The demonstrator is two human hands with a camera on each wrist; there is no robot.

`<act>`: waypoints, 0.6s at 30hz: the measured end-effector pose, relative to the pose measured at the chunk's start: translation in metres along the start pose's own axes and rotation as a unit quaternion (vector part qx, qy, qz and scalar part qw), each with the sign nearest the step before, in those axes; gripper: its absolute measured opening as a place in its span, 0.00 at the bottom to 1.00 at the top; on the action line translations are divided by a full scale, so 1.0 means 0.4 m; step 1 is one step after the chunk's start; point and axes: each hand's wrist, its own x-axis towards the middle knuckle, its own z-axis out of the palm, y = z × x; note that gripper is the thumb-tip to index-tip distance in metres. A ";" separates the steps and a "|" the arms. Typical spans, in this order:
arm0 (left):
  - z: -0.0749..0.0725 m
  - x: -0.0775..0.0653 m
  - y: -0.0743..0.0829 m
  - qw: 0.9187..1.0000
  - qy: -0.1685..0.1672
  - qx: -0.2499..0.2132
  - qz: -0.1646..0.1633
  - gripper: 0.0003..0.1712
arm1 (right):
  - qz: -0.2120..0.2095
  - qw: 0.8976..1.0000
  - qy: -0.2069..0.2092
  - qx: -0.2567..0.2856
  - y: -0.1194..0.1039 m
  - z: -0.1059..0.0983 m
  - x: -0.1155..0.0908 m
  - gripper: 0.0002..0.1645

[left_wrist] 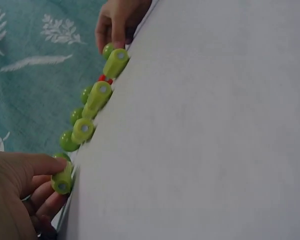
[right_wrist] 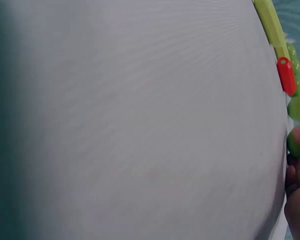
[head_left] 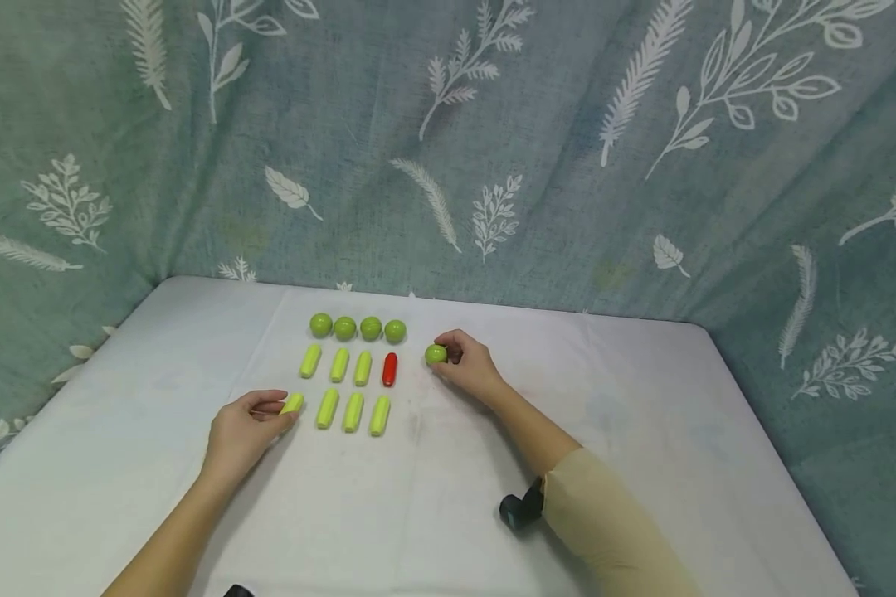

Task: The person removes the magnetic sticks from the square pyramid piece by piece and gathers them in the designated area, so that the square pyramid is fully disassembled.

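Observation:
My left hand (head_left: 242,435) pinches a yellow-green ribbed stick (head_left: 293,403) between thumb and fingers, at the left end of the nearer row of sticks. In the left wrist view this stick (left_wrist: 62,179) shows a pale round spot on its end. To the right of the rows, my right hand (head_left: 472,365) holds a glossy green ball (head_left: 435,354) by thumb and fingertips. The same ball (right_wrist: 296,142) is partly covered by the thumb in the right wrist view. Nearest to it lie a red stick (head_left: 390,370) and the last green ball (head_left: 395,332) of the back row.
Several green balls (head_left: 345,328) form the back row on the white-covered table (head_left: 448,514). In front lie two rows of yellow-green sticks (head_left: 339,365), the red one ending the middle row. A leaf-patterned curtain (head_left: 388,149) hangs behind. A black device (head_left: 521,510) sits by the right sleeve.

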 end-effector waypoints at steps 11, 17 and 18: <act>0.035 0.010 -0.006 0.990 0.101 0.086 0.052 0.21 | 0.020 1.000 0.024 0.000 -0.020 0.051 0.091 0.26; 0.058 0.011 -0.007 0.985 0.109 0.117 0.061 0.23 | 0.057 0.996 0.064 0.023 -0.010 0.066 0.095 0.24; 0.061 0.013 -0.005 0.984 0.110 0.120 0.065 0.23 | 0.062 0.995 0.071 0.023 -0.007 0.066 0.095 0.24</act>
